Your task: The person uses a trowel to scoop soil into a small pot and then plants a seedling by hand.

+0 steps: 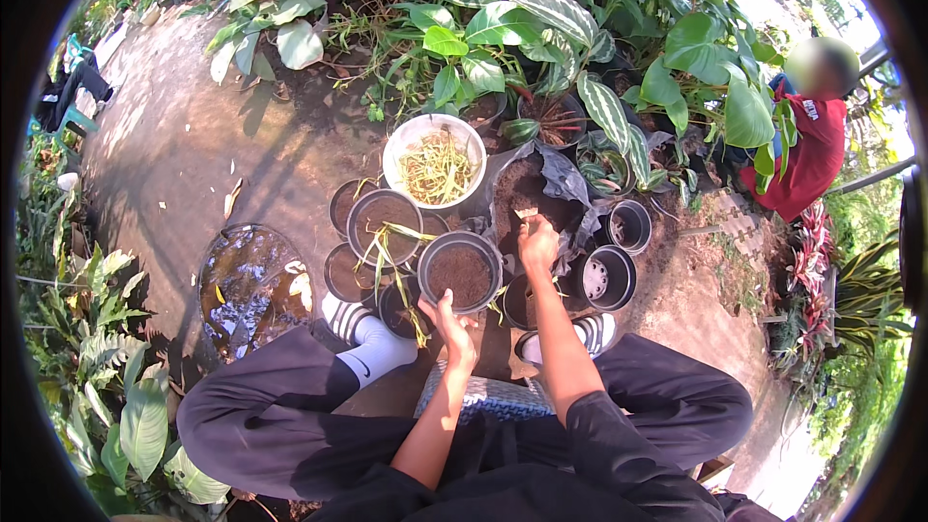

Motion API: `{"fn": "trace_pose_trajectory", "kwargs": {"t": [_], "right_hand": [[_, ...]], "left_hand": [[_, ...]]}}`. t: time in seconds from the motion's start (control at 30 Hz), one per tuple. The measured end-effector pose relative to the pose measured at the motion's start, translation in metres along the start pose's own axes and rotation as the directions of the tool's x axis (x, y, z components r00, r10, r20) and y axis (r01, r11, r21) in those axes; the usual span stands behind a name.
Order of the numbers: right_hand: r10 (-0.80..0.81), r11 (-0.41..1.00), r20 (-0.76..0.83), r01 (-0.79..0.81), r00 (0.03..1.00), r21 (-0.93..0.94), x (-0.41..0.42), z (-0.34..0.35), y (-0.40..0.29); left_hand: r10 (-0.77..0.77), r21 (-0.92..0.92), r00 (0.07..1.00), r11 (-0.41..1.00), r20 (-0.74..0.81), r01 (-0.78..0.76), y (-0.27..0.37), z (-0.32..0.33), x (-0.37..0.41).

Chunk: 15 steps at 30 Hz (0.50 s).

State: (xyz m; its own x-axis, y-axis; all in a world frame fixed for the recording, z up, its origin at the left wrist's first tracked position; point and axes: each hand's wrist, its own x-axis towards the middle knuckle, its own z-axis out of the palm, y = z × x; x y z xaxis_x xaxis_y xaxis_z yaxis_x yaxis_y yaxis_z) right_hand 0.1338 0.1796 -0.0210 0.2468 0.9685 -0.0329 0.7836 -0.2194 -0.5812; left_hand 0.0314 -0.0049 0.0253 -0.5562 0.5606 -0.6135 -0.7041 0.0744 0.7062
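Note:
My left hand [451,326] holds a round black plastic pot [495,261] of brown soil by its near side, fingers beneath the rim. My right hand [538,241] is over a black plastic bag [565,177], opened wide with loose dark soil [516,188] inside. Between its fingers is a small pale brown piece [525,212], too small to identify. Left of the held pot are several soil-filled black pots [384,214], some with long yellow-green cuttings [395,246] lying across them. A white bucket [391,159] of yellowish-green plant cuttings [438,168] stands behind the pots.
Two black pots [627,283] [641,225] stand right of the bag. A shallow basin of dark water [250,290] lies to the left. Broad-leaved potted plants [551,43] crowd the back. At far right is a person in a red shirt [808,152]; green chairs [72,119] are far left.

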Motion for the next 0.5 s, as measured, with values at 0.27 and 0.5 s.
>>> {"fn": "trace_pose_trajectory", "kwargs": {"t": [0.27, 0.5], "right_hand": [[-0.051, 0.974, -0.099, 0.071, 0.994, 0.216, 0.009, 0.001, 0.006], [-0.071, 0.984, -0.027, 0.075, 0.997, 0.162, 0.020, -0.013, 0.001]], "left_hand": [[0.020, -0.067, 0.995, 0.997, -0.099, -0.027, 0.004, 0.010, -0.010], [0.029, -0.046, 0.990, 0.998, -0.139, -0.036, -0.009, 0.003, 0.001]]}}
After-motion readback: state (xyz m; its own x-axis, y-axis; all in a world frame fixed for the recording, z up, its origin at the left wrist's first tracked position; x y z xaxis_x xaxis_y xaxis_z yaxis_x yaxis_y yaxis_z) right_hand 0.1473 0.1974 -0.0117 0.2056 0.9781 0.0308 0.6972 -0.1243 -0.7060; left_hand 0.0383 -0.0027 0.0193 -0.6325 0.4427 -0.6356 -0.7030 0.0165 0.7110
